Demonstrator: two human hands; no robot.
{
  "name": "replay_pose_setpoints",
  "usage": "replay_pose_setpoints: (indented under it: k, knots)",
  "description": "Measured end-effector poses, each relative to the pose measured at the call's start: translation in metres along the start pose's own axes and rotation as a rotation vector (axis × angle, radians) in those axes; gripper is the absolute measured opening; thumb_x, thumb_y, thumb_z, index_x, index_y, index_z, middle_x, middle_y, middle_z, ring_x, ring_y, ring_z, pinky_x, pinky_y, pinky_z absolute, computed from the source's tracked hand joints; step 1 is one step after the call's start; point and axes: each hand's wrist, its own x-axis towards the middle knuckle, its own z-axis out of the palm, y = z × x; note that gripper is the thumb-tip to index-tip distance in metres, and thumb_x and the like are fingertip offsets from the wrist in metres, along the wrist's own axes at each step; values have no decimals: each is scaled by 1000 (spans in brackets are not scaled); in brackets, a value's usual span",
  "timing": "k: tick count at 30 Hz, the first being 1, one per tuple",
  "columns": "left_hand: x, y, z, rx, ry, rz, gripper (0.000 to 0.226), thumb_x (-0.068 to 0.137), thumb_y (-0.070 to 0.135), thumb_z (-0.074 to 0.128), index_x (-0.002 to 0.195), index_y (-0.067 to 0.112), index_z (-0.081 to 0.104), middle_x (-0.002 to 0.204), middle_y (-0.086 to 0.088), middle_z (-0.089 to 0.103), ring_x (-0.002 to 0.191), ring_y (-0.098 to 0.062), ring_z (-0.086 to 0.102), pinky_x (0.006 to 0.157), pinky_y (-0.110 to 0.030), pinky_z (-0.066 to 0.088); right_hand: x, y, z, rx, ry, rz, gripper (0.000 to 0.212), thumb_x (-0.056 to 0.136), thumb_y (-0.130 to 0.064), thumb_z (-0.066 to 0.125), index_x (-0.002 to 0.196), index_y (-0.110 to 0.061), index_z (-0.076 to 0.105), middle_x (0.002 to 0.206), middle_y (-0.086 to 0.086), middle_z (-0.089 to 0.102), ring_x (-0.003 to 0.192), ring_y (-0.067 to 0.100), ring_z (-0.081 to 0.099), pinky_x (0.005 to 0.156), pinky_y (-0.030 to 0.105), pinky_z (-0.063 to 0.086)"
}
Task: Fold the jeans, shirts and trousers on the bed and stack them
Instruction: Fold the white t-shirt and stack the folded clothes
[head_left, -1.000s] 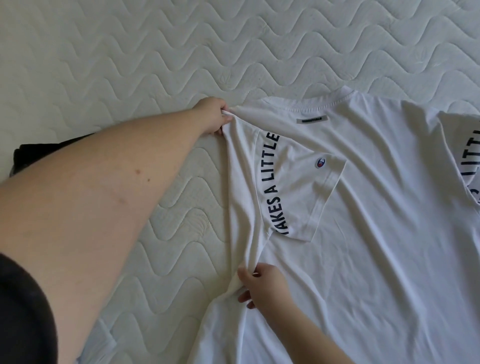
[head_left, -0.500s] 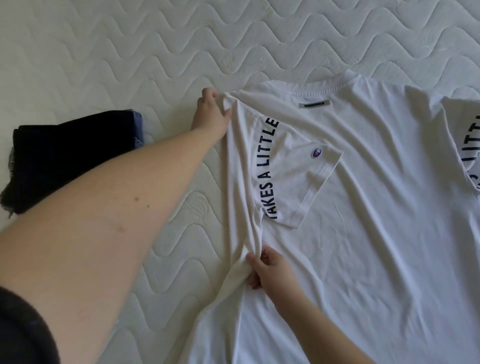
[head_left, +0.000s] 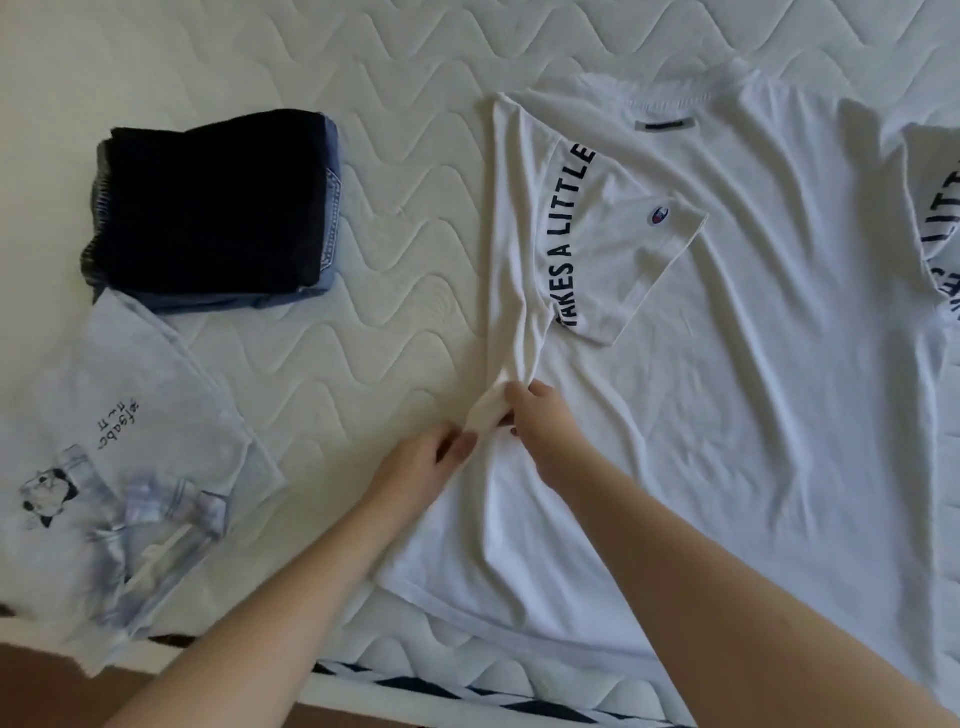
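- The bed (head_left: 395, 270) is a white quilted mattress; its near edge, with a dark patterned trim, runs along the bottom of the view.
- Both forearms reach in from the bottom, meeting at the left side of the white shirt (head_left: 753, 415).
- The left hand (head_left: 421, 467) lies at the shirt's left edge, fingers curled, its fingertips at the bunched fold; whether it truly grips the cloth I cannot tell.
- The right hand (head_left: 540, 421) pinches that same bunched fold of the shirt, just beside the left hand.
- The white shirt lies spread back-up over the right half of the bed, hem toward the near edge, collar at the far side.
- Its left sleeve (head_left: 623, 234) is folded inward onto the body, showing dark lettering and a small round logo.
- At near left, a pale blue shirt (head_left: 130, 467) with a small cartoon print lies flat, partly over the bed's edge.
- Beyond it, a stack (head_left: 213, 208) of folded dark and blue denim garments sits on the mattress, well apart from the white shirt.
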Motion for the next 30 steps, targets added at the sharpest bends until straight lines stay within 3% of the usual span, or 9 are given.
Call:
replay_pose_setpoints:
  k: [3, 5, 9, 12, 17, 20, 25, 28, 30]
  knots:
    - [-50, -13, 19, 20, -129, -8, 29, 79, 64, 60, 86, 38, 51, 74, 21, 60, 66, 7, 54, 62, -22, 43, -6, 8, -6, 130, 22, 6, 21, 99, -21, 47, 103, -9, 63, 100, 13, 70, 90, 26, 65, 81, 31, 55]
    - [-77, -12, 33, 34, -99, -10, 19, 81, 48, 64, 88, 39, 49, 72, 20, 57, 64, 2, 55, 60, -24, 40, -13, 14, -9, 180, 5, 54, 21, 96, -21, 55, 111, -7, 61, 110, 18, 69, 95, 29, 65, 94, 42, 53]
    - [-116, 12, 63, 207, 110, 29, 28, 87, 30, 60, 112, 20, 50, 81, 6, 52, 76, -23, 60, 62, -28, 37, -40, 33, -7, -27, -105, 91, 30, 88, -26, 69, 114, -14, 60, 106, 4, 70, 91, 18, 67, 84, 35, 53]
    - [-138, 36, 83, 175, 84, 39, 46, 88, 23, 55, 132, 22, 39, 96, -1, 58, 81, -27, 62, 63, -30, 41, -57, 53, -5, -140, -121, 119, 30, 88, -24, 68, 115, -11, 62, 109, 6, 70, 99, 23, 67, 90, 41, 55]
    - [-164, 45, 106, 12, -13, 107, 33, 94, 43, 53, 124, 29, 51, 90, 12, 54, 76, -12, 57, 67, -28, 45, -66, 80, -40, -66, -4, 117, 30, 93, -26, 61, 118, -8, 59, 113, 11, 67, 104, 30, 64, 96, 48, 53]
    - [-168, 32, 115, -53, 148, 103, 24, 96, 22, 54, 118, 16, 60, 104, 2, 61, 85, -15, 60, 74, -30, 49, -73, 100, -59, -120, -15, 102, 22, 92, -14, 64, 112, -6, 62, 108, 14, 68, 96, 28, 67, 92, 44, 55]
    - [-172, 6, 122, -67, 415, 17, 31, 89, -4, 53, 117, 7, 61, 110, -4, 57, 101, -22, 56, 88, -36, 49, -92, 138, -59, -315, -174, 191, 14, 91, -17, 67, 104, -13, 66, 101, 9, 70, 86, 21, 65, 82, 34, 56]
    - [-176, -3, 125, -309, 239, -219, 43, 93, -1, 45, 132, 15, 51, 129, -2, 54, 113, -14, 51, 95, -25, 41, -104, 158, -48, -378, -187, 196, 24, 92, -21, 65, 113, -10, 65, 106, 9, 68, 96, 23, 64, 92, 37, 54]
    - [-182, -11, 127, -360, 106, -247, 53, 93, 2, 46, 140, 25, 43, 137, 5, 51, 117, -10, 51, 95, -21, 40, -108, 165, -45, -401, -155, 175, 25, 94, -25, 60, 114, -10, 63, 108, 9, 67, 96, 23, 62, 92, 38, 53]
